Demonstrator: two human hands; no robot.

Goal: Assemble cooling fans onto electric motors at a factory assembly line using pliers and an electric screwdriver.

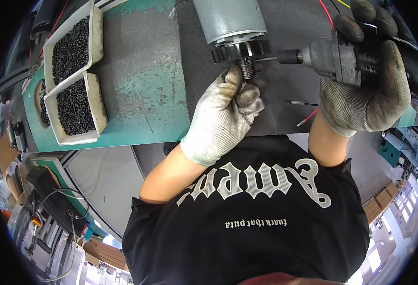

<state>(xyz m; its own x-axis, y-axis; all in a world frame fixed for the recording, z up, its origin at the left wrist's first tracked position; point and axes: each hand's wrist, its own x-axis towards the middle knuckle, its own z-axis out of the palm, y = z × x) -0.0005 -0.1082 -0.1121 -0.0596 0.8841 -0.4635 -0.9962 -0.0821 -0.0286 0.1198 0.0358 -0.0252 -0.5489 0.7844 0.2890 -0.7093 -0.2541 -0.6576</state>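
Note:
A grey cylindrical motor (pixel 230 19) lies at the far middle of the bench, its black toothed ring (pixel 242 50) and threaded shaft (pixel 248 70) pointing toward me. My left hand (pixel 230 102), in a pale, soiled glove, is closed with thumb and curled fingers at the shaft's end; the fingertips' exact contact is partly hidden. On the right, my gloved right hand (pixel 368 95) grips a dark power screwdriver (pixel 337 57) held sideways. Its thin bit (pixel 267 59) points left and reaches the shaft just below the ring.
Two white trays (pixel 97 42) of small black screws (pixel 76 107) stand at the left, beside a round container (pixel 40 104) partly hidden by them. Leads with metal terminals (pixel 304 103) lie on the dark mat (pixel 280 118) near the right hand. The green bench (pixel 147 128) ends close to my body.

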